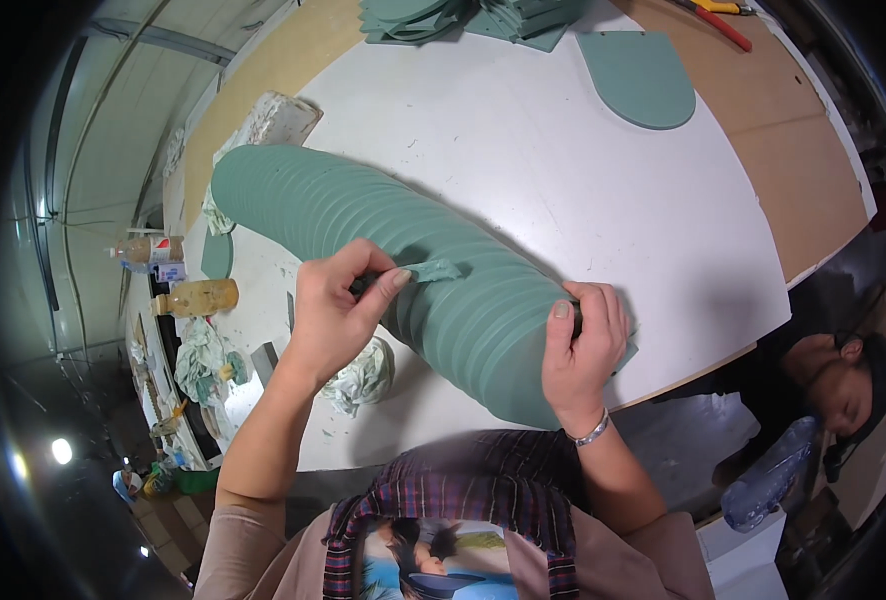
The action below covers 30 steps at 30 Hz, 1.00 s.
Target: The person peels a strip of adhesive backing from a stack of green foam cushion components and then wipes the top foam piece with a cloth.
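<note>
A long row of overlapping green panels (343,205) with rounded ends runs slantwise over the white table, from the far left towards me. Between thumb and bent fingers, my left hand (338,305) pinches a thin, limp, pale green strip (433,270) above the middle of the row. The strip's free end lies against the panels. My right hand (591,350) is closed at the near right end of the row, thumb and fingers over the edge of the panels. What sits deep inside its grip is hidden.
On the white table (523,130) lie a single round-ended green panel (643,85), a stack of green pieces (523,20) and a crumpled cloth (363,378). Bottles (203,297) stand at left. Red-handled pliers (728,30) lie far right. Another person (813,380) is at right.
</note>
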{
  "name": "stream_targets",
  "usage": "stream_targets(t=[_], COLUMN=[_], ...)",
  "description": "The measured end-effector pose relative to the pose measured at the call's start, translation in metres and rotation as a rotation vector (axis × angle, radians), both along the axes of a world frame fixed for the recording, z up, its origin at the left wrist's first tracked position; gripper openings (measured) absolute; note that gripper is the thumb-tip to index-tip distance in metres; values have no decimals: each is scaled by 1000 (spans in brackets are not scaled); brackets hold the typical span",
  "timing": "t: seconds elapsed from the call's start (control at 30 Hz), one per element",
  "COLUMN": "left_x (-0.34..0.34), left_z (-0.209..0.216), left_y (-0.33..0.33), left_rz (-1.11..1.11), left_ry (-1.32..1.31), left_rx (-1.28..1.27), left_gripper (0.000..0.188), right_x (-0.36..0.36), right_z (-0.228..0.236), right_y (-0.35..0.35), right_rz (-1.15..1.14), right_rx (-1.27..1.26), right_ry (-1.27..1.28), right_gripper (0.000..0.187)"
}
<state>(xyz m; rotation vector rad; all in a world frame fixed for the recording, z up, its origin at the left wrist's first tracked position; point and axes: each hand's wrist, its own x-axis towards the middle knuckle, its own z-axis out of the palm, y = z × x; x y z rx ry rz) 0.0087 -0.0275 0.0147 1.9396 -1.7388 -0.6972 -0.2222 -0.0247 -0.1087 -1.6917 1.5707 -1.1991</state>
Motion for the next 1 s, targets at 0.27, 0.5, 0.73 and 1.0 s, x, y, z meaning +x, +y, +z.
stream_targets(t=[0.27,0.5,0.73,1.0], left_x=[-5,-10,-10,-8], left_z=[-3,-5,-7,-8], left_y=[-2,-12,-15,-17], left_rz=[-54,-109,-128,-147], left_ry=[-13,-91,-50,-60], left_rx=[-65,-39,-101,-81], left_gripper=[15,17,16,17], right_x=[0,-1,-1,-1], right_z=[0,3,3,2], right_y=[0,-1,-1,-1], right_rz=[-4,-2,2,9], right_rx=[-1,18,17,24], right_ry=[-8,9,10,13], right_gripper=[30,32,32,32])
